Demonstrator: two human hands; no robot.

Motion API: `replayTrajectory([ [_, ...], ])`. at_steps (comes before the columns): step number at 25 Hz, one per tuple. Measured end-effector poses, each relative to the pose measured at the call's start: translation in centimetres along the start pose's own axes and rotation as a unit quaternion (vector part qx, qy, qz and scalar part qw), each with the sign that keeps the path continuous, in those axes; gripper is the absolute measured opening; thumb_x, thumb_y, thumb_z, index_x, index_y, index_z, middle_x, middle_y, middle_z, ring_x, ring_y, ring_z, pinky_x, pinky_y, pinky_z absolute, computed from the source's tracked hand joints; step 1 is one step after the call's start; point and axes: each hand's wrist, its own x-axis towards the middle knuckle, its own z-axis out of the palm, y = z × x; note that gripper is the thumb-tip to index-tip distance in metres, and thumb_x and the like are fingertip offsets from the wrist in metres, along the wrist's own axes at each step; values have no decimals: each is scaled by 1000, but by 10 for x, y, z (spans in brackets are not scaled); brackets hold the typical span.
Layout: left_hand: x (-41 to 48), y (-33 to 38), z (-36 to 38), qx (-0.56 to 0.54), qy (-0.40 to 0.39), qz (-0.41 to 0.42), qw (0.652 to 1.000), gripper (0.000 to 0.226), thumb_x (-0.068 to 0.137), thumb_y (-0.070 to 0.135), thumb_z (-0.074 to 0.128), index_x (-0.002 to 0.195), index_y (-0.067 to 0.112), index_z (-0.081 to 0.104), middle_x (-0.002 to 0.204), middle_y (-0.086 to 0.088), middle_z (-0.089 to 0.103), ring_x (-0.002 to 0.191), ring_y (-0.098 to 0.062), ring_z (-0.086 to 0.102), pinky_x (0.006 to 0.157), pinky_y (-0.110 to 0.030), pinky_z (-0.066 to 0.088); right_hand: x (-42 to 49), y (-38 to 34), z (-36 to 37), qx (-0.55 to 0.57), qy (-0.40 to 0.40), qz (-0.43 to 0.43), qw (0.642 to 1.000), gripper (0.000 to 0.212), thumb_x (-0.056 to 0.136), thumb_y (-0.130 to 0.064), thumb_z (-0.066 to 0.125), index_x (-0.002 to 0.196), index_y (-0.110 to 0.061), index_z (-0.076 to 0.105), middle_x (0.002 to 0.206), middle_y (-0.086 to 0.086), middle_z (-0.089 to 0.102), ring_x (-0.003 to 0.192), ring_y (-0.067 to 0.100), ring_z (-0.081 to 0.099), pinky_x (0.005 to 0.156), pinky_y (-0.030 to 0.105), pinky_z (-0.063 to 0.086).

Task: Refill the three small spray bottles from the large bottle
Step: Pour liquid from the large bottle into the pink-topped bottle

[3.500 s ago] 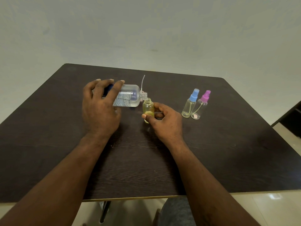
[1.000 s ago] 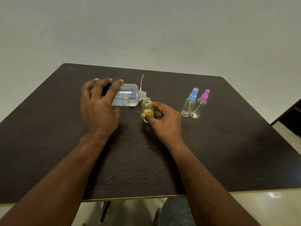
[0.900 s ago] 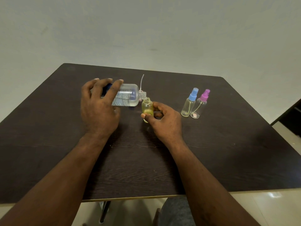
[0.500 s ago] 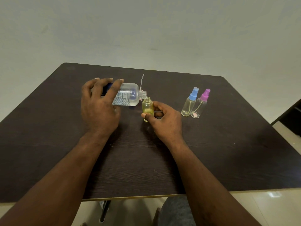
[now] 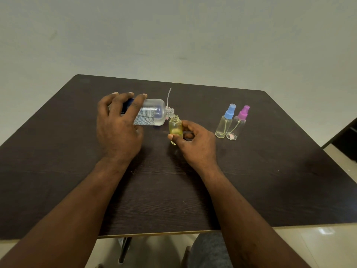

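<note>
My left hand [image 5: 117, 130] grips the large clear bottle [image 5: 152, 113], tipped on its side with its open neck over the mouth of a small yellow-tinted bottle [image 5: 175, 128]. My right hand [image 5: 195, 146] holds that small bottle upright on the dark table [image 5: 270, 171]; its cap is off. A thin white spray tube [image 5: 168, 97] sticks up just behind the large bottle's neck. To the right stand two small clear spray bottles, one with a blue cap [image 5: 226, 121] and one with a pink cap [image 5: 238, 123], side by side and touching.
A pale wall rises behind the table. A dark piece of furniture [image 5: 345, 140] shows at the right edge, over light floor tiles. Below the near table edge are a table leg [image 5: 124, 250] and my grey-clad knee [image 5: 208, 250].
Almost nothing differs: both hands keep the same hold, and the large bottle stays tipped over the small yellow-tinted one. The view has shifted very slightly.
</note>
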Motion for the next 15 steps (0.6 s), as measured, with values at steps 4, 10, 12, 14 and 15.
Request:
replayTrajectory([
  [4, 0, 0, -1, -1, 1, 2, 1000, 74, 80, 4, 68, 148, 30, 57, 146, -2, 55, 137, -33, 38, 95, -50, 54, -1, 0, 0, 0, 4, -1, 1000, 46, 84, -33, 88, 128, -29, 73, 115, -14, 77, 99, -2, 72, 89, 30, 63],
  [10, 0, 0, -1, -3, 4, 2, 1000, 75, 79, 2, 68, 148, 30, 57, 146, -2, 55, 136, -34, 38, 97, -49, 53, -1, -1, 0, 0, 0, 2, 1000, 48, 84, -33, 88, 129, -29, 72, 116, -13, 77, 100, -1, 71, 90, 31, 63],
  [12, 0, 0, 0, -4, 5, 4, 1000, 75, 79, 2, 68, 147, 30, 57, 145, -2, 55, 136, -34, 38, 96, -49, 53, -1, -1, -1, -1, -1, 3, 1000, 48, 84, -33, 87, 129, -29, 72, 117, -13, 77, 101, 0, 71, 91, 30, 63],
  [14, 0, 0, -1, -4, 5, 4, 1000, 75, 79, 2, 70, 148, 30, 57, 145, -2, 55, 137, -34, 38, 96, -48, 53, -1, -1, -1, -2, 0, 3, 1000, 48, 84, -34, 87, 129, -29, 73, 117, -13, 77, 101, 0, 71, 90, 30, 63],
  [15, 0, 0, -1, -3, 4, 2, 1000, 75, 80, 2, 70, 148, 30, 57, 146, -2, 55, 137, -33, 38, 96, -48, 53, -1, -1, -1, -1, 0, 2, 1000, 47, 84, -33, 88, 129, -29, 73, 116, -13, 77, 101, -1, 71, 90, 29, 63],
])
